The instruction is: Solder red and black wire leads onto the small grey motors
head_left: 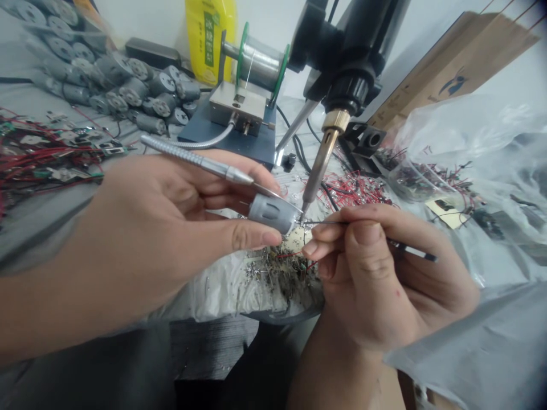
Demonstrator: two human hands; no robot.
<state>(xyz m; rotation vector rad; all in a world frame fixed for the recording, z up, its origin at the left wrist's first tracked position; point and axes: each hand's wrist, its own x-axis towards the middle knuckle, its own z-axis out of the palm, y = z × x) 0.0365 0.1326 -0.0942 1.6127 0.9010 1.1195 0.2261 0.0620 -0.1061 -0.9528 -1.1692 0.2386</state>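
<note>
A small grey cylindrical motor is gripped between the thumb and fingers of my left hand, its terminal end facing right. At that end sits the tip of a soldering iron, which is fixed above on a stand. A metal solder feed tube crosses over my left hand, its thin nozzle reaching the same end. My right hand pinches a slim dark tool, whose fine point extends left to the motor's terminals. Whether the point touches them is too small to tell.
A solder wire spool stands on a feeder behind my hands. Many grey motors are piled back left, above red-wired boards. Red wires and a plastic tub lie right. Solder debris lies below.
</note>
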